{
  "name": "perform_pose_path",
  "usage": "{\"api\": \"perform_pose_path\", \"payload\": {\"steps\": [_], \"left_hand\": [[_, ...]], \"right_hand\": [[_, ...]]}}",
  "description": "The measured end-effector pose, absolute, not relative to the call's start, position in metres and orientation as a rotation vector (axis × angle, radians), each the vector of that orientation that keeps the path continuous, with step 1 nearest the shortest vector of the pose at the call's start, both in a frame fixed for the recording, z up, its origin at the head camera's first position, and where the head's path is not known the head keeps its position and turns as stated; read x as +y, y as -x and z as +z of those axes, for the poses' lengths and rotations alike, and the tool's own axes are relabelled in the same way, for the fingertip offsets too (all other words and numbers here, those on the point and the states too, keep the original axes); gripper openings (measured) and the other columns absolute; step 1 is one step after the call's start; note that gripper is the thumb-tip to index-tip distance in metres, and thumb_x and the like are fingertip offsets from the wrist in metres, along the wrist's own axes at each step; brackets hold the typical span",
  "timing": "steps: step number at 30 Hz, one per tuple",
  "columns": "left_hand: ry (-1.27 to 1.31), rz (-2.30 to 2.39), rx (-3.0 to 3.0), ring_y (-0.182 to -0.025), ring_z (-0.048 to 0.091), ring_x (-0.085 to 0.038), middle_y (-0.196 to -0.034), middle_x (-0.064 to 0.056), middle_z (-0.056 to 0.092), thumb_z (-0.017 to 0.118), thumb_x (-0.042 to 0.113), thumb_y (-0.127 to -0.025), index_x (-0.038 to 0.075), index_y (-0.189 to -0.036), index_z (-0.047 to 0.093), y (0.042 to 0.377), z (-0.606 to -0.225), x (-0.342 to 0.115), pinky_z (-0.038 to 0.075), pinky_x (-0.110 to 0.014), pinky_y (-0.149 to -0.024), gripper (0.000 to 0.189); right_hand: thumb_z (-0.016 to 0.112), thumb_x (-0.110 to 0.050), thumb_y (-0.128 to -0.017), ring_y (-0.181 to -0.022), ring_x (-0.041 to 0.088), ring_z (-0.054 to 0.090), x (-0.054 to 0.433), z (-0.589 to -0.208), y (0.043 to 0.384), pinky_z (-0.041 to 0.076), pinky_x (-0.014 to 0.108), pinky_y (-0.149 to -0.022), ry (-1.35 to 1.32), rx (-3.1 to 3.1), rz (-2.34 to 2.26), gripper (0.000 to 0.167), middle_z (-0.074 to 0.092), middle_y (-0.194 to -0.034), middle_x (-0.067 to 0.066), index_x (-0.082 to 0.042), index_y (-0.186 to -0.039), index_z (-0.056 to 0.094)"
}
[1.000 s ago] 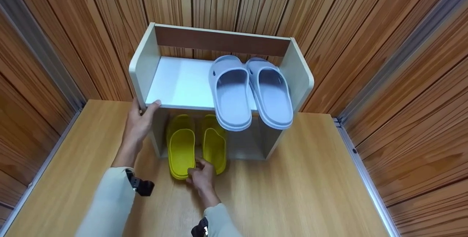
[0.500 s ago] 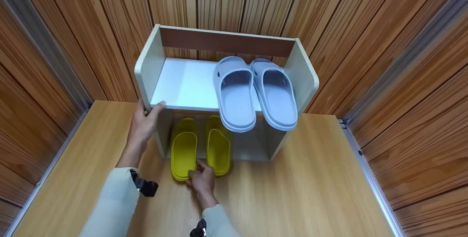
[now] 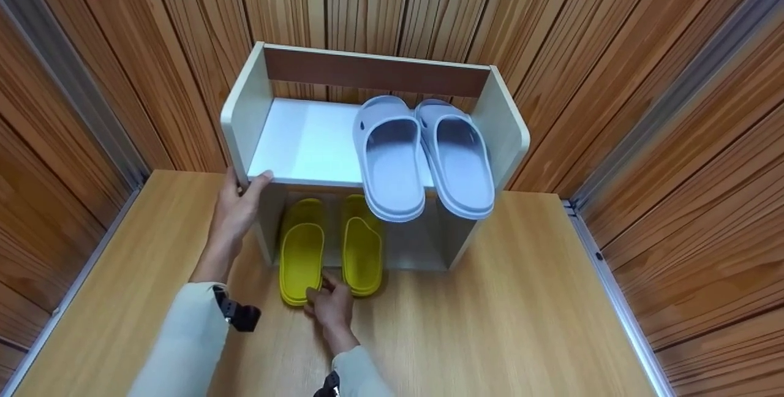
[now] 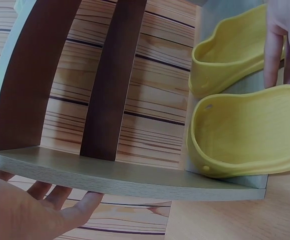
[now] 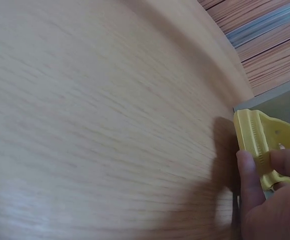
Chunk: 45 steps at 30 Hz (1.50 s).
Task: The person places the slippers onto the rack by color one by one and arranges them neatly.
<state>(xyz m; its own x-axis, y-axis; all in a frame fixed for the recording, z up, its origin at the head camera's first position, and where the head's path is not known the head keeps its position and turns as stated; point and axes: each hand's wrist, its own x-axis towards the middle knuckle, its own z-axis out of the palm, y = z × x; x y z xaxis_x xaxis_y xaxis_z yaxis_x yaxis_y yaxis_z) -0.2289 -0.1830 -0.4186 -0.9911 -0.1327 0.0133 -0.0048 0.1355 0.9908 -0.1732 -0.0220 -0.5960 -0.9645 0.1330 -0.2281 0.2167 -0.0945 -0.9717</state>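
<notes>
A two-tier shoe rack (image 3: 245, 105) stands against the back wall. My left hand (image 3: 236, 208) grips its left side panel, with the thumb at the front edge of the upper shelf. In the left wrist view the fingers lie along the panel's outer face. On the lower tier sit two yellow clogs, heels out over the floor. My right hand (image 3: 332, 308) pinches the left clog (image 3: 301, 256) near its heel; the right wrist view has the thumb on the outside and a finger over the rim. Beside it is the right clog (image 3: 362, 256), a narrow gap between them.
A pair of pale grey-blue clogs (image 3: 395, 164) rests on the right half of the upper shelf, heels jutting past its front edge. Wood-panelled walls (image 3: 674, 109) with metal corner strips enclose the wood-grain floor (image 3: 520, 299) on three sides.
The left yellow clog has shifted slightly left with my right hand, and the gap to the right clog is wider. My left hand keeps its grip on the rack.
</notes>
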Motion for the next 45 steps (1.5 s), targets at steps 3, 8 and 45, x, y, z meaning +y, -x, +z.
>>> {"api": "perform_pose_path", "payload": {"steps": [3,8,45], "left_hand": [[-0.144,-1.993,-2.292,-0.153,0.011,-0.034,-0.169,-0.014,0.009,0.051,0.046,-0.103,0.018,-0.164,0.007,0.229,-0.416,-0.183,0.014,-0.06,-0.119,0.08],[-0.107,-1.979,-2.283,-0.151,0.016,-0.034,-0.167,-0.015,0.014,0.052,0.043,-0.103,0.017,-0.164,0.009,0.232,-0.414,-0.182,0.018,-0.058,-0.119,0.079],[-0.133,-2.014,-2.281,-0.149,0.018,-0.037,-0.166,-0.017,0.015,0.053,0.044,-0.102,0.018,-0.164,0.008,0.229,-0.419,-0.185,0.019,-0.062,-0.117,0.081]], "right_hand": [[0.066,0.009,-0.087,-0.068,0.016,0.062,-0.024,-0.594,0.175,0.058,0.033,-0.06,-0.397,2.063,-2.251,0.05,0.067,-0.106,0.012,0.003,-0.137,0.061],[0.065,0.012,-0.086,-0.062,0.014,0.058,-0.025,-0.595,0.176,0.055,0.03,-0.056,-0.355,2.045,-2.288,0.052,0.067,-0.097,0.012,0.005,-0.138,0.059],[0.067,-0.003,-0.092,-0.091,0.02,0.065,0.027,-0.567,0.173,0.06,0.046,-0.073,-0.125,2.131,-2.135,0.049,0.063,-0.12,0.021,0.007,-0.138,0.055]]}}
